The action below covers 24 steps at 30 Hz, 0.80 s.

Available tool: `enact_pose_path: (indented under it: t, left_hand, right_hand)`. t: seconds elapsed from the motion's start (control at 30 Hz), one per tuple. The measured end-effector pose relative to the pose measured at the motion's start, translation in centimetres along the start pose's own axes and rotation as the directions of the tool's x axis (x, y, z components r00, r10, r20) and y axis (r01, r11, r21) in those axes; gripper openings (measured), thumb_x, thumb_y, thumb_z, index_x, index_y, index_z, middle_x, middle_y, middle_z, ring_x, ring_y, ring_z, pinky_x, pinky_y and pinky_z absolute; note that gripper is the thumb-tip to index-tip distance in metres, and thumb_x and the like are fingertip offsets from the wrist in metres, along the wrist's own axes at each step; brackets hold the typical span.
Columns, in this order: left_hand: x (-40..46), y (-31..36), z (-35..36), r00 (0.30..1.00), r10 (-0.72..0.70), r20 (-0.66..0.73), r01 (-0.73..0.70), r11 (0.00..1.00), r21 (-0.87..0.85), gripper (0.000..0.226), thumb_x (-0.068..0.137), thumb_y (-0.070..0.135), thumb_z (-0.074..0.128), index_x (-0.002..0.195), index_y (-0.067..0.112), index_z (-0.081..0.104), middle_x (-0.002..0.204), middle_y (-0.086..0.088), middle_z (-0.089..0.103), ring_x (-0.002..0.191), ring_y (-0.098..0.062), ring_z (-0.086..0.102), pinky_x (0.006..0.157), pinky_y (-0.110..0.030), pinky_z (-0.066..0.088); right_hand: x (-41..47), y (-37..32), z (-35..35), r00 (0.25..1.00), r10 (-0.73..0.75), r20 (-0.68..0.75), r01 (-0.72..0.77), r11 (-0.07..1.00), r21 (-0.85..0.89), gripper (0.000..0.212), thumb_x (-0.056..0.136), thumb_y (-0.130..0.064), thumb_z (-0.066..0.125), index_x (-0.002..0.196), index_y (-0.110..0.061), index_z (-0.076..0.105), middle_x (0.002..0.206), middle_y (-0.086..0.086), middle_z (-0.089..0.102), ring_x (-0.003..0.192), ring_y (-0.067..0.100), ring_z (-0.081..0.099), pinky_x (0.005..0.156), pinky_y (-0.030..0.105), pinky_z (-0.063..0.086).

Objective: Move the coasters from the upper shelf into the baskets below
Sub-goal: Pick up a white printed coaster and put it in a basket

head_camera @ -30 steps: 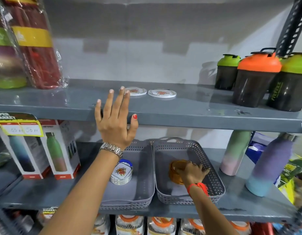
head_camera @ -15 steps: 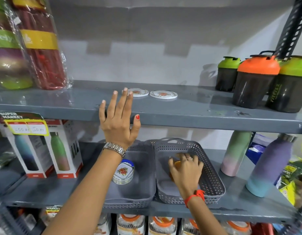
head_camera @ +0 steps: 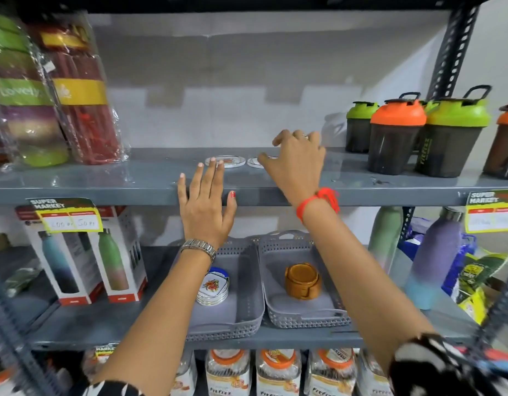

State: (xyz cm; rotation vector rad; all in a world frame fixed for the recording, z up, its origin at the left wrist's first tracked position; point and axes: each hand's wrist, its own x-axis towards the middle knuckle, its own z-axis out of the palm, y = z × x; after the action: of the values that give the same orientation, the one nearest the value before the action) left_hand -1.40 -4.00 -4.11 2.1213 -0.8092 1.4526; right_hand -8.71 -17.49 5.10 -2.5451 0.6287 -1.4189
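Two round white coasters lie side by side on the upper grey shelf (head_camera: 133,178): the left coaster (head_camera: 228,160) in full view, the right coaster (head_camera: 254,162) mostly covered by my right hand (head_camera: 297,164), whose fingers curl over it. My left hand (head_camera: 205,201) rests flat and open against the shelf's front edge, fingertips just short of the left coaster. On the shelf below, the left grey basket (head_camera: 247,281) holds a stack of white flowered coasters (head_camera: 213,287). The right grey basket (head_camera: 287,241) holds a brown coaster set (head_camera: 302,281).
Shaker bottles with green and orange lids (head_camera: 395,135) stand at the right of the upper shelf. Wrapped bottles (head_camera: 75,95) stand at its left. Boxed bottles (head_camera: 84,258) and pastel bottles (head_camera: 430,258) flank the baskets. Jars (head_camera: 275,372) fill the shelf underneath.
My right hand left the brown coaster set in the right basket and rose to the upper shelf, over the right coaster. My left hand stayed at the shelf edge.
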Motion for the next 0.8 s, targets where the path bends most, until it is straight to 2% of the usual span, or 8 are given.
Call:
enact_pose_path:
  t: [0.1,0.17,0.27,0.33,0.5,0.67,0.73,0.8]
  left_hand:
    - [0.0,0.0,-0.3,1.000,-0.003,0.019,0.003,1.000,-0.019,0.055,0.092,0.033,0.033,0.139,0.005,0.041,0.143,-0.013,0.042,0.131,-0.030,0.039,0.109,-0.054,0.018]
    - [-0.1,0.1,-0.4,1.000,-0.003,0.026,0.004,0.999,-0.032,0.055,0.092,0.033,0.034,0.139,0.006,0.042,0.144,-0.013,0.042,0.131,-0.030,0.039,0.110,-0.053,0.017]
    - [0.0,0.0,-0.5,1.000,-0.008,0.027,0.009,0.999,-0.042,0.054,0.092,0.034,0.035,0.138,0.007,0.043,0.143,-0.012,0.043,0.130,-0.030,0.041,0.110,-0.051,0.018]
    - [0.0,0.1,-0.5,0.999,-0.009,0.031,0.010,0.999,-0.048,0.054,0.092,0.034,0.035,0.137,0.008,0.044,0.141,-0.011,0.045,0.128,-0.030,0.044,0.109,-0.050,0.020]
    - [0.1,0.0,-0.5,1.000,-0.009,0.024,0.010,0.999,-0.052,0.054,0.091,0.035,0.035,0.137,0.009,0.044,0.140,-0.009,0.047,0.127,-0.029,0.045,0.108,-0.048,0.023]
    - [0.0,0.1,-0.5,0.999,-0.017,0.037,0.019,0.998,-0.055,0.055,0.091,0.034,0.035,0.138,0.009,0.043,0.142,-0.009,0.045,0.130,-0.028,0.041,0.110,-0.047,0.018]
    - [0.0,0.1,-0.5,0.999,-0.021,0.049,0.023,0.999,-0.049,0.055,0.091,0.034,0.035,0.139,0.008,0.042,0.143,-0.009,0.043,0.132,-0.028,0.038,0.111,-0.047,0.014]
    - [0.0,0.1,-0.4,0.998,-0.027,0.061,0.030,0.999,-0.040,0.055,0.092,0.034,0.034,0.140,0.008,0.041,0.144,-0.010,0.042,0.133,-0.028,0.036,0.111,-0.046,0.013]
  right_hand:
    - [3.3,-0.3,1.6,0.936,0.108,0.336,-0.087,0.993,-0.078,0.059,0.076,-0.050,0.067,0.119,-0.011,0.054,0.121,0.011,0.060,0.123,0.033,0.040,0.093,0.040,0.038]
    - [4.6,0.0,2.7,0.862,0.171,0.476,-0.114,0.983,-0.145,0.073,0.073,-0.058,0.067,0.126,-0.011,0.047,0.127,0.012,0.057,0.128,0.034,0.038,0.100,0.044,0.037]
    - [5.5,0.6,3.7,0.765,0.214,0.607,-0.148,0.976,-0.157,0.086,0.070,-0.067,0.065,0.131,-0.011,0.043,0.132,0.013,0.054,0.127,0.036,0.042,0.107,0.051,0.037]
    - [5.7,1.0,4.1,0.754,0.209,0.623,-0.167,0.978,-0.126,0.084,0.069,-0.068,0.065,0.127,-0.011,0.046,0.131,0.013,0.055,0.125,0.036,0.045,0.106,0.051,0.037]
    - [5.1,1.2,3.9,0.840,0.190,0.508,-0.180,0.981,-0.071,0.079,0.064,-0.066,0.071,0.118,-0.011,0.052,0.124,0.014,0.057,0.126,0.034,0.039,0.101,0.048,0.039]
    - [2.7,0.5,2.3,0.960,0.147,0.240,-0.149,0.989,-0.009,0.070,0.061,-0.064,0.073,0.102,-0.009,0.063,0.110,0.016,0.066,0.121,0.034,0.044,0.108,0.054,0.030]
    - [1.4,0.5,1.2,0.989,0.106,0.101,-0.110,0.994,0.027,0.071,0.062,-0.065,0.071,0.105,-0.010,0.063,0.109,0.013,0.068,0.120,0.034,0.046,0.112,0.057,0.024]
    - [0.0,0.4,-0.1,0.998,0.059,-0.023,-0.057,0.994,0.089,0.075,0.064,-0.064,0.070,0.120,-0.014,0.059,0.119,0.009,0.065,0.122,0.032,0.045,0.113,0.058,0.019]
